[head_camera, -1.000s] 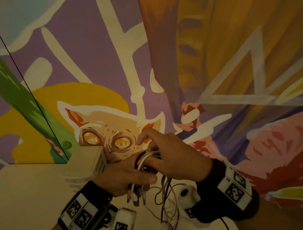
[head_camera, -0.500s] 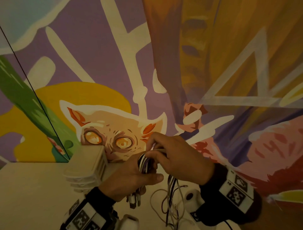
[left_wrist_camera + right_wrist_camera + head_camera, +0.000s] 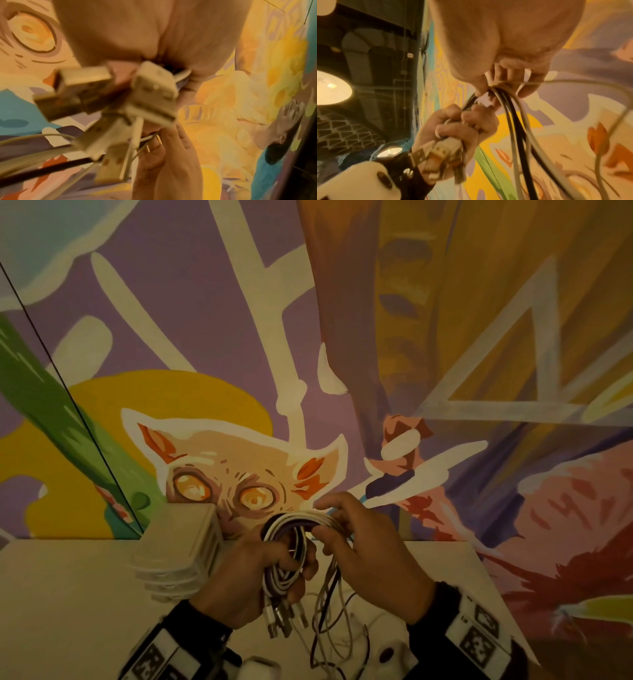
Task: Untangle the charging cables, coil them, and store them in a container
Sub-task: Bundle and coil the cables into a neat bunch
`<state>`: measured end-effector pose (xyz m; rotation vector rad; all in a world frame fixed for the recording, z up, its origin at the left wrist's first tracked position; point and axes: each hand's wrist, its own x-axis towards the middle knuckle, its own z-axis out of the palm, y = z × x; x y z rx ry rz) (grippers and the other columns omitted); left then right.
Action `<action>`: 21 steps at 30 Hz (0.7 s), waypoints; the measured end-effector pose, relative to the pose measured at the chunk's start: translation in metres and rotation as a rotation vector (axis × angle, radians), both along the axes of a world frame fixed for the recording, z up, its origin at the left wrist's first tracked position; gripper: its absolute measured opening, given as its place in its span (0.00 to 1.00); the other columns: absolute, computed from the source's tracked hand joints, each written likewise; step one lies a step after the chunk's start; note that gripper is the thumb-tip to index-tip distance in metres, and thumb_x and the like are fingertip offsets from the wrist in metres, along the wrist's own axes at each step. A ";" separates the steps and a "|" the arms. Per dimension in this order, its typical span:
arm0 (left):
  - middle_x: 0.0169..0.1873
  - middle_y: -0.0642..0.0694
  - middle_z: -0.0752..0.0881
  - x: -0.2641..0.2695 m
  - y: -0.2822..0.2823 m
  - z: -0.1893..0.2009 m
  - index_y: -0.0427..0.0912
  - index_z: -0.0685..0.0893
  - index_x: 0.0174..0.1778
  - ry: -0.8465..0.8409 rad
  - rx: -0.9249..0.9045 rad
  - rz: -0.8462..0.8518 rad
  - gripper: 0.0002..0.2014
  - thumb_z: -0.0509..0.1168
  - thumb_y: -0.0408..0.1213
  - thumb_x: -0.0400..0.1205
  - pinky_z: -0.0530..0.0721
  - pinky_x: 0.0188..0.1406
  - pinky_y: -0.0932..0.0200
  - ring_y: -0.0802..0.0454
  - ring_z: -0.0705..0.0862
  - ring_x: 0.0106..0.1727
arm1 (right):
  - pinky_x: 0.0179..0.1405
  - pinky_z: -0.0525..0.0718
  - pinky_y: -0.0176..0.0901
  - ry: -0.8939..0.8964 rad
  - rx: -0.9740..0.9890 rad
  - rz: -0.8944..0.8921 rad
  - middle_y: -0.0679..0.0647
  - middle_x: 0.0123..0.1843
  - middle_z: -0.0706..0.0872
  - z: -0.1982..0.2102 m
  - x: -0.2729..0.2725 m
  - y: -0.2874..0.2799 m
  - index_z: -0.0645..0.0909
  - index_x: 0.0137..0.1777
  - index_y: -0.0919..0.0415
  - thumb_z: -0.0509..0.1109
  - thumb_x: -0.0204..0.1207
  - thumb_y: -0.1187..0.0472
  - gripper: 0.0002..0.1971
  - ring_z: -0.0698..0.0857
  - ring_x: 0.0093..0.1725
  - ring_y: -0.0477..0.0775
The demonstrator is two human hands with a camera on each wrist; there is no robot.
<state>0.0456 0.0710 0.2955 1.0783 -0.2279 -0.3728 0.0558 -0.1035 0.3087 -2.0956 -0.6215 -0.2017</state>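
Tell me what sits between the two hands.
The coiled cable bundle, gripped by the left hand and pinched by the right hand; clearest in the head view.

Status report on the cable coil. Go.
Left hand grips white-and-purple cable coil; right hand pinches its top. Loose tails dangling. Beige lidded container beside, shut.

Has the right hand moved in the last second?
Yes: the right hand dropped slightly, now clear below the painted cat's ear it reached before, pinching the cable coil.

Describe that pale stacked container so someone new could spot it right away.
Start at the painted cat face on the mural. Just below its left eye, on the pale table, stands the container, left of both hands. Unlike the cables, it is boxy, cream and ribbed in stacked layers.
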 end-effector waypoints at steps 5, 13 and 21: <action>0.31 0.32 0.76 0.000 0.000 -0.001 0.26 0.82 0.39 -0.001 -0.034 0.105 0.07 0.61 0.22 0.67 0.77 0.18 0.56 0.44 0.75 0.20 | 0.37 0.84 0.38 0.210 0.091 -0.007 0.51 0.38 0.88 -0.033 -0.014 0.011 0.74 0.63 0.52 0.59 0.85 0.51 0.11 0.87 0.36 0.46; 0.33 0.31 0.81 -0.004 -0.009 -0.007 0.45 0.91 0.46 0.022 0.183 0.287 0.09 0.67 0.40 0.75 0.82 0.26 0.51 0.40 0.79 0.29 | 0.19 0.65 0.38 -0.251 -0.756 -0.234 0.53 0.19 0.79 -0.020 -0.012 0.020 0.82 0.51 0.61 0.67 0.60 0.63 0.17 0.76 0.15 0.51; 0.44 0.41 0.92 0.001 -0.015 -0.008 0.53 0.92 0.44 -0.076 0.235 0.342 0.06 0.72 0.46 0.74 0.88 0.45 0.46 0.43 0.91 0.48 | 0.13 0.73 0.37 -0.226 -0.802 -0.151 0.49 0.17 0.75 -0.019 -0.016 0.028 0.77 0.24 0.56 0.83 0.49 0.59 0.15 0.72 0.11 0.49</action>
